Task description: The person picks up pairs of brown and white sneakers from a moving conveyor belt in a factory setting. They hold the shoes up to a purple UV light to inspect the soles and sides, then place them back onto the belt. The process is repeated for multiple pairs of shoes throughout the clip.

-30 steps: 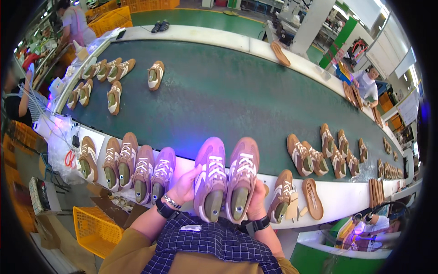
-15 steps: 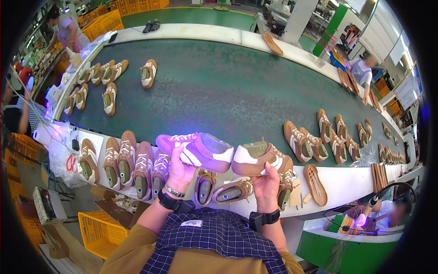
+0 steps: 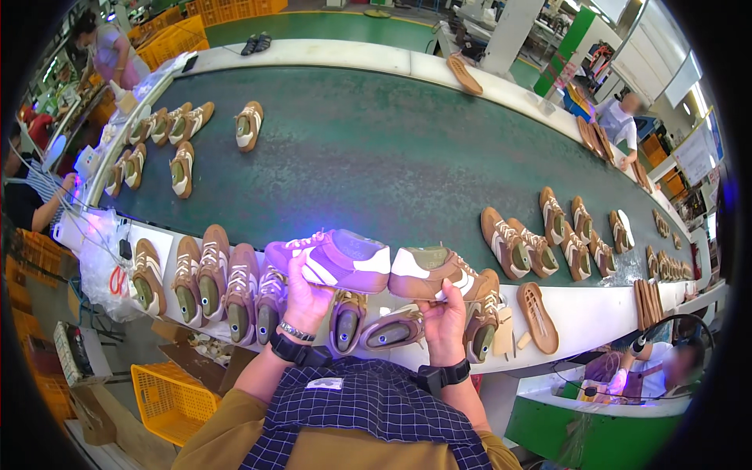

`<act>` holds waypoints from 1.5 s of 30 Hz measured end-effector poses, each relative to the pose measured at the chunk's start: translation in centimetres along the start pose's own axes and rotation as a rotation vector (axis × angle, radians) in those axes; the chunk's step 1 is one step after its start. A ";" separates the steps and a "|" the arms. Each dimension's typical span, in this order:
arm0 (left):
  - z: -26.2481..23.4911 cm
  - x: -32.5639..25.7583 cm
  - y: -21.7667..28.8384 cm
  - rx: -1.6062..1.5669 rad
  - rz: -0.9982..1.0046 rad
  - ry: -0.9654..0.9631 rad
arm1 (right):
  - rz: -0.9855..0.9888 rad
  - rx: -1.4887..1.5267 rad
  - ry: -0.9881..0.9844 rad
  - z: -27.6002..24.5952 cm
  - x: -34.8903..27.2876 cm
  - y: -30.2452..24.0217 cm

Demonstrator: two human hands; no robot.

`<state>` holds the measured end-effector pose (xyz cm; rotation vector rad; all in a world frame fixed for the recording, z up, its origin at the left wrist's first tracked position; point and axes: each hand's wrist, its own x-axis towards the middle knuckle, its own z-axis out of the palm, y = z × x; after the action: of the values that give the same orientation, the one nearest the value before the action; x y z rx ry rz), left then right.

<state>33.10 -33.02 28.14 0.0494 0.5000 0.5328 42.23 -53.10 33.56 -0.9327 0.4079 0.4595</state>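
I hold a pair of brown sneakers with white stripes in front of me, heel to heel, just past the belt's near ledge. My left hand [image 3: 309, 299] is closed around the left sneaker [image 3: 333, 258], its toe pointing left, tinted by purple light. Closed on the underside of the right sneaker [image 3: 431, 272] is my right hand [image 3: 446, 317], thumb up along its side. The two heels meet or nearly meet. Below them on the ledge lie more sneakers, including an upright one [image 3: 347, 319] and one on its side [image 3: 394, 327].
A white ledge [image 3: 580, 313] borders the green conveyor belt [image 3: 352, 149], which carries sneakers at left and right. A row of sneakers [image 3: 188, 280] fills the ledge's left part. A loose brown sole [image 3: 536, 317] lies at right. A yellow crate [image 3: 172, 399] stands below. Other people work around the belt.
Both held sneakers have shifted slightly left and the right one sits more level. The surroundings also slide a little left in view. A white patch now shows among the sneakers at far right.
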 end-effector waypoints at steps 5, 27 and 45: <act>0.3 -0.3 0.2 -0.002 -0.033 0.018 | 0.019 0.013 -0.002 -0.5 0.5 0.1; 0.0 0.4 -0.2 0.020 0.024 0.045 | -0.042 -0.078 0.011 -0.5 0.5 0.5; 1.2 0.8 -0.8 0.137 -0.261 -0.064 | 0.139 -0.021 -0.124 -1.0 -0.4 -0.1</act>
<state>34.62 -33.19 28.67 0.1304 0.4711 0.2403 41.76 -54.06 33.29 -0.8938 0.3573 0.6463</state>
